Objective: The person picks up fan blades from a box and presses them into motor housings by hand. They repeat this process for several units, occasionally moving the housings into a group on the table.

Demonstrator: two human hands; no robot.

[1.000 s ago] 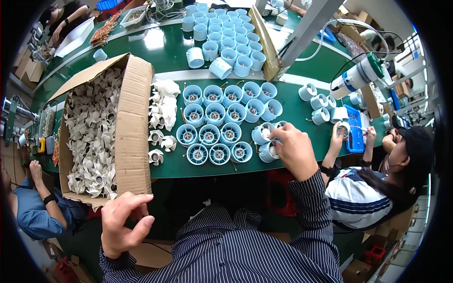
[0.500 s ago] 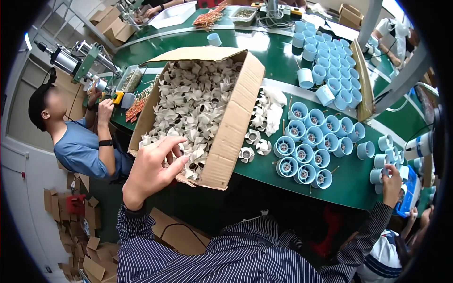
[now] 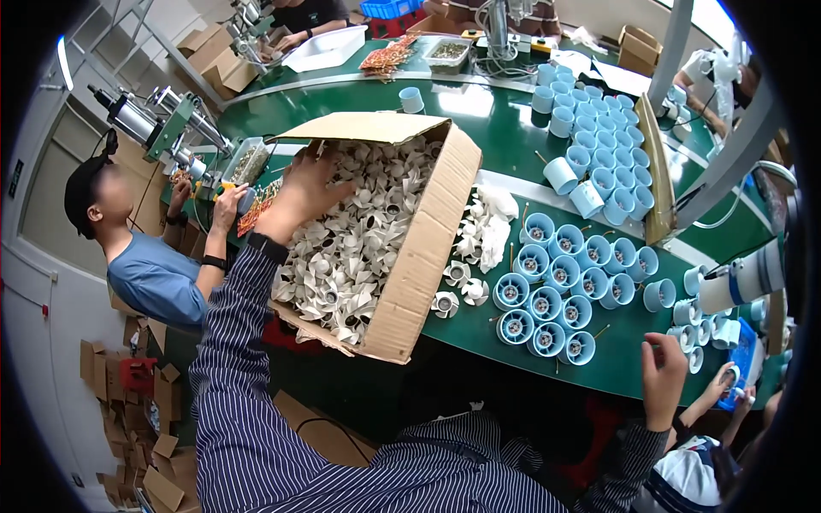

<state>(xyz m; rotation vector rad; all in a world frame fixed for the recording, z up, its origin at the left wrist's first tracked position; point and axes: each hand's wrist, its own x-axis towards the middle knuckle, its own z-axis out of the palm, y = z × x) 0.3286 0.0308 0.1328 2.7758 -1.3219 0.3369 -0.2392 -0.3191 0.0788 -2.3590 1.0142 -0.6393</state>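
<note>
My left hand [image 3: 308,195] reaches into a cardboard box [image 3: 419,256] full of grey-white plastic fan impellers [image 3: 342,274]. Its thumb and fingers are apart over the pile at the box's far left side; the fingertips partly disappear among the impellers. Past the table's front edge, on the right, my right hand [image 3: 664,380] is raised with loosely bent fingers, thumb apart, and nothing visible in it. Nearest to it stand light blue cups [image 3: 684,338] in a loose cluster. Left of those, rows of blue cups [image 3: 545,303] hold small metal-centred parts.
Beside the box lie a few loose impellers [image 3: 445,303] and a crumpled white bag [image 3: 496,227]. More blue cups [image 3: 603,154] stand at the back right by a cardboard strip [image 3: 658,162]. A co-worker [image 3: 158,265] works at a machine on the left; a metal post [image 3: 727,154] rises at right.
My left hand has moved from above the box's near edge to deeper over the impellers at its far left. My right hand has come away from the blue cups toward me.
</note>
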